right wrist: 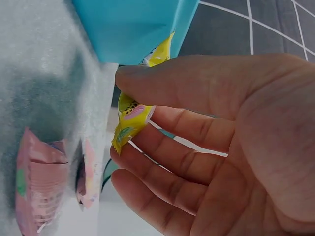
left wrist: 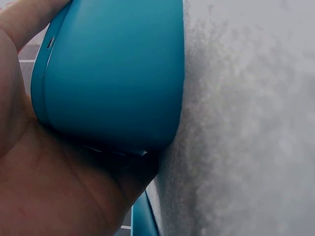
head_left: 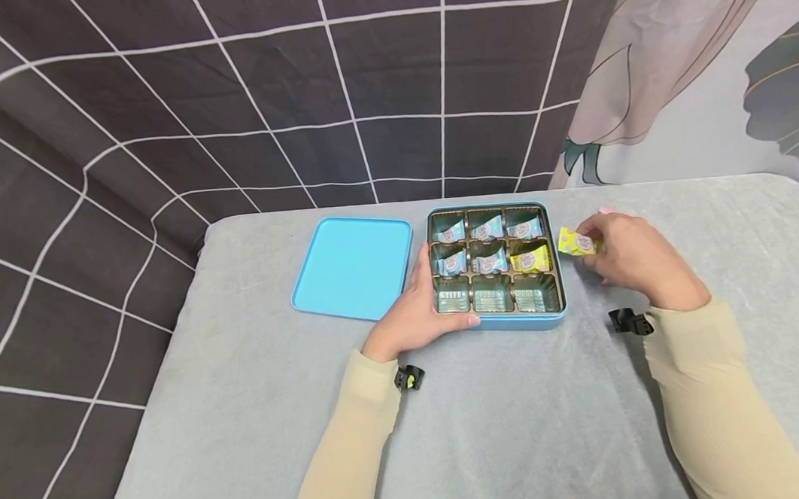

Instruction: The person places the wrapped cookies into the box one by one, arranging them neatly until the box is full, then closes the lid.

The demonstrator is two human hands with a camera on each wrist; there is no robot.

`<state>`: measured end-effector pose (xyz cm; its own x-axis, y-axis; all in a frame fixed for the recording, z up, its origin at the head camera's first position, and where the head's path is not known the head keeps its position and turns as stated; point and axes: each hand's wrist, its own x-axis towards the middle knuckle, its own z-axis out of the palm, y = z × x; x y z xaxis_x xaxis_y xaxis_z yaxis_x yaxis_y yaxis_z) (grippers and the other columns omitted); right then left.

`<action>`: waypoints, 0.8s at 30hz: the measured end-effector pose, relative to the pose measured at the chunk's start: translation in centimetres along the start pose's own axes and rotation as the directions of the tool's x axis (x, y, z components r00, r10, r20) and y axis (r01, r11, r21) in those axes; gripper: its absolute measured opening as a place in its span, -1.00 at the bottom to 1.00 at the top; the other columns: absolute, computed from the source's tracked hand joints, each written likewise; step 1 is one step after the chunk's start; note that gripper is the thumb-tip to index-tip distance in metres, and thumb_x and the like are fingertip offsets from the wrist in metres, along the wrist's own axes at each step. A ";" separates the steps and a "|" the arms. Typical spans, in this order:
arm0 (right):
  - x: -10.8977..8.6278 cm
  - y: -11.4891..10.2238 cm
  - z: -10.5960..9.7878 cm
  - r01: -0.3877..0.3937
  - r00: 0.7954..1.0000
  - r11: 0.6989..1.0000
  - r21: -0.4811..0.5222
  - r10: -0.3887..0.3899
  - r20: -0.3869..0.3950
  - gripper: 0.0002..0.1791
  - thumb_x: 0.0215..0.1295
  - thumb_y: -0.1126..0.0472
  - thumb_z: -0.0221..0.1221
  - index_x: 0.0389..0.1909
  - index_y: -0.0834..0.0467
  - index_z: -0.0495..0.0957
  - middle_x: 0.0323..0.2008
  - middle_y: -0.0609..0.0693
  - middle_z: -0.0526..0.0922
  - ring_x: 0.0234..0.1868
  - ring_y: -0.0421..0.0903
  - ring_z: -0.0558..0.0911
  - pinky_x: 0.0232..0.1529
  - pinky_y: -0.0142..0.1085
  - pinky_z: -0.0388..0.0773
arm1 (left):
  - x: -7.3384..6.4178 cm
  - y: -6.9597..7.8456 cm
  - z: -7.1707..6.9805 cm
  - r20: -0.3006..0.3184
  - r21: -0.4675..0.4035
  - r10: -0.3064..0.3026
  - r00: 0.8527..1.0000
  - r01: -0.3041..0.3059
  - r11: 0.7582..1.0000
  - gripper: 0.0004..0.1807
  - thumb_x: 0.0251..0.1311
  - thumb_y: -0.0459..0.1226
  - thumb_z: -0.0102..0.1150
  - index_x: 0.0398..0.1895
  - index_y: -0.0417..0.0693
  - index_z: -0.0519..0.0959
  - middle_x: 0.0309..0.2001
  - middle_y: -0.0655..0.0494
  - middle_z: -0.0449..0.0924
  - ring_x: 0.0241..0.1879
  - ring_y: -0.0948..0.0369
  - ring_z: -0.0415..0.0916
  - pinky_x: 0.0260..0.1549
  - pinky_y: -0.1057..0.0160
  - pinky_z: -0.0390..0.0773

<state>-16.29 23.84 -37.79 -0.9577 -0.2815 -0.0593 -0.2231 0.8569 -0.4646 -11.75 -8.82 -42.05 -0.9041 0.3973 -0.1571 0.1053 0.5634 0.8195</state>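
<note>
Both grips are closed: my left hand clasps the smooth, round-cornered blue box, my right hand pinches a crinkled yellow packet just beside it; plush grey cloth lies underneath, dark white-gridded fabric hangs behind.

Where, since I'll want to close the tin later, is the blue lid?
In the head view, the blue lid lies on the grey cloth, left of the open tin and close beside the left hand that holds the tin.

Blue tin open, R of ctr, w/ 6 wrapped candies in upper 2 rows; yellow candy pinched, mid-R, just beside tin
</note>
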 end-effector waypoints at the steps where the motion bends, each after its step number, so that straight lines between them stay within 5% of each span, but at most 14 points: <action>1: -0.1 0.0 0.0 0.002 1.000 1.000 0.001 -0.002 -0.002 -0.58 0.12 0.37 0.27 0.04 0.40 0.56 -0.16 0.30 0.63 -0.64 -0.18 0.61 -0.14 0.09 0.49 | 0.0 0.0 0.0 0.001 -0.001 -0.001 1.000 0.001 1.000 0.47 0.07 0.17 0.44 0.58 0.04 -0.60 0.61 0.12 -0.62 0.57 0.16 -0.38 0.42 -0.07 0.10; 14: -0.6 -1.1 -0.6 0.040 0.999 0.999 -0.016 -0.040 -0.017 -0.56 0.12 0.36 0.31 0.06 0.37 0.55 -0.14 0.29 0.64 -0.60 -0.19 0.61 -0.15 0.03 0.48 | 0.1 -0.2 0.1 -0.007 0.007 0.003 1.000 -0.003 1.000 0.46 0.07 0.15 0.45 0.58 0.04 -0.59 0.62 0.13 -0.59 0.57 0.14 -0.34 0.41 -0.08 0.13; 24: -0.9 -2.1 -0.9 0.067 0.997 0.997 -0.038 -0.068 -0.033 -0.55 0.07 0.38 0.34 0.04 0.36 0.57 -0.15 0.26 0.65 -0.19 0.16 0.58 -0.10 0.10 0.46 | 0.1 -0.2 0.1 -0.006 0.012 0.008 1.000 -0.008 1.000 0.46 0.08 0.14 0.45 0.58 0.01 -0.59 0.62 0.11 -0.59 0.57 0.13 -0.35 0.40 -0.09 0.14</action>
<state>-15.10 22.63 -35.97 -0.9458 -0.3248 0.0021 -0.2936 0.8520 -0.4334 -11.80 -8.86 -42.24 -0.9058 0.3973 -0.1472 0.1173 0.5690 0.8139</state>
